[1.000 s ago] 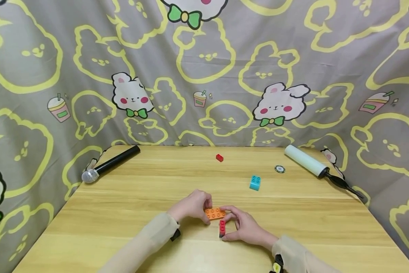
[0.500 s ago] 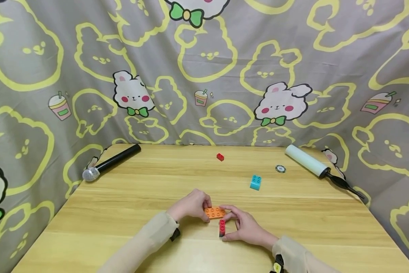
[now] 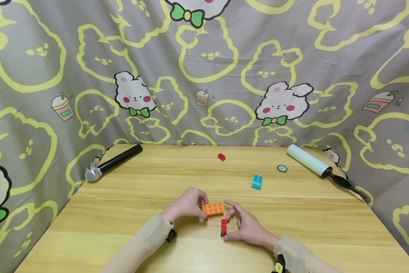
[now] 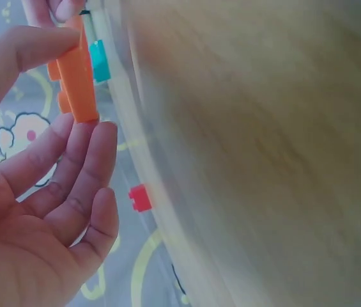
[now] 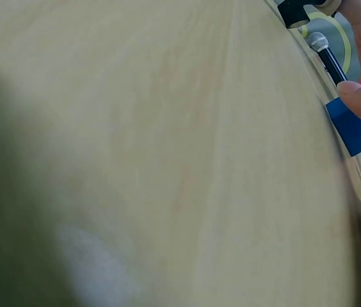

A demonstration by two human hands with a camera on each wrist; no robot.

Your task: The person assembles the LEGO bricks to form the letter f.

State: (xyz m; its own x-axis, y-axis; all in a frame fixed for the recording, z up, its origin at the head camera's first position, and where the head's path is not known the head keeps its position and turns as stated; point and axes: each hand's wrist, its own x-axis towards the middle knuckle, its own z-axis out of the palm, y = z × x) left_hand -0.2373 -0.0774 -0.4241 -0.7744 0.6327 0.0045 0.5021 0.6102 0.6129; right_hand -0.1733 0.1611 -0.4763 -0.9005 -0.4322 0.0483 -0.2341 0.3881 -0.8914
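Observation:
My left hand (image 3: 190,203) pinches the left end of an orange eight-stud toy brick (image 3: 212,209) between thumb and fingers. In the left wrist view, the brick (image 4: 76,80) stands edge-on, the thumb on one side and fingertips under its lower end. Just right of and nearer than it, my right hand (image 3: 246,227) holds a narrow red toy brick (image 3: 223,223) at the near end with the thumb, index finger raised beside the orange brick. A blue toy brick (image 5: 353,128) shows against the red one in the right wrist view, under the thumb.
Farther back on the wooden table (image 3: 122,212) lie a teal brick (image 3: 257,182), a small red brick (image 3: 221,156) and a round chip (image 3: 282,168). A microphone (image 3: 113,163) lies back left, a pale cylinder with a black handle (image 3: 310,161) back right. A patterned curtain (image 3: 231,64) hangs behind.
The orange brick, in my left hand, has shifted slightly left and away from me, apart from my right index finger, which overlapped its right end before. The right hand still holds the red brick.

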